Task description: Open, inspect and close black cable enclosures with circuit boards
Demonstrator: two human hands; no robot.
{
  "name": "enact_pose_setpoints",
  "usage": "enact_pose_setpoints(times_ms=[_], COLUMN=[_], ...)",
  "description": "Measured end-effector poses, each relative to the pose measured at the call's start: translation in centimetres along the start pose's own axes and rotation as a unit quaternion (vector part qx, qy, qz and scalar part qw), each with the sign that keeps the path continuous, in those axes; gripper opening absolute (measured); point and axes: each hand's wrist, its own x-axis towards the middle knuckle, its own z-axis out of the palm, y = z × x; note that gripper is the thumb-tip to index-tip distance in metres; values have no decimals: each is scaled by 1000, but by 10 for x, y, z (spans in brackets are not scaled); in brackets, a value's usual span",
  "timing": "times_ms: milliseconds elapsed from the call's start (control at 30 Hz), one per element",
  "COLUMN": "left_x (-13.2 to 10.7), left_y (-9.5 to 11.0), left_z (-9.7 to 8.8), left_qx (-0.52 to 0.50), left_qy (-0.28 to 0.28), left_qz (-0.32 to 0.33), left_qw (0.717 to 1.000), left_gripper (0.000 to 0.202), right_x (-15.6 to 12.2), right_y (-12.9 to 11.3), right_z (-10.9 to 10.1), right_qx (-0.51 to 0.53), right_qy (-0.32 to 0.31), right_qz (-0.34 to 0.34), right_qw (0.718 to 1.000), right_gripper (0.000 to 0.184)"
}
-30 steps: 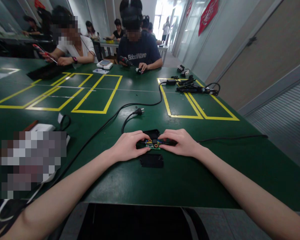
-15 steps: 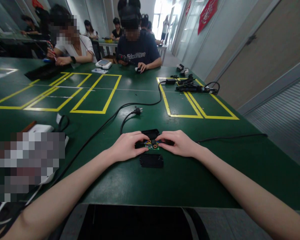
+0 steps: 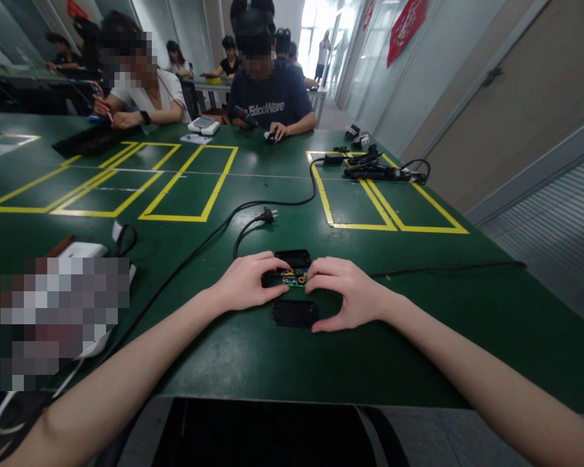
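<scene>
A small green circuit board (image 3: 296, 279) with copper-coloured ring coils lies between my hands. My left hand (image 3: 250, 280) grips its left end, fingertips on the far edge and thumb on the near edge. Beyond the board, one black plastic case half (image 3: 293, 257) shows its hollow inside, partly covered by my fingers. The other black case half (image 3: 296, 313) lies flat on the near side. My right hand (image 3: 350, 292) is open at the board's right end, its thumb lowered beside the nearer case half's right corner. Whether its fingertips touch the board I cannot tell.
A black power cable (image 3: 214, 243) crosses the green table (image 3: 233, 363), with a plug (image 3: 268, 216) beyond my left hand. Yellow tape rectangles (image 3: 175, 217) mark the far side. Black cables (image 3: 379, 170) lie at far right. Two co-workers sit opposite; a blurred-out object stands at left.
My right hand has let go of the board's right end and spread, its thumb moving down toward the nearer case half. My left hand has stayed on the board.
</scene>
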Motion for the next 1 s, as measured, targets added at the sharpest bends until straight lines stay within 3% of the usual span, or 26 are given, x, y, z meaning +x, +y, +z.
enact_pose_setpoints(times_ms=[300,500,600,833,1000], left_x=[2,4,4,5,5], left_y=[-5,-10,-11,-11,-12], left_z=[1,3,2,2,0], left_qx=[-2,-24,-23,-35,-40], left_qy=[34,42,42,43,47], left_qz=[-6,-5,-5,-6,-1], left_qw=[999,999,999,998,998], left_gripper=[29,23,22,26,23], right_x=[-1,-2,-4,-12,-14], right_y=[3,12,19,37,39], right_z=[10,9,6,0,1], right_qx=[-51,-128,-125,-67,-39], right_qy=[11,63,88,1,4], right_qz=[4,21,56,109,121], right_qw=[999,990,987,992,992], right_gripper=[30,35,28,14,19])
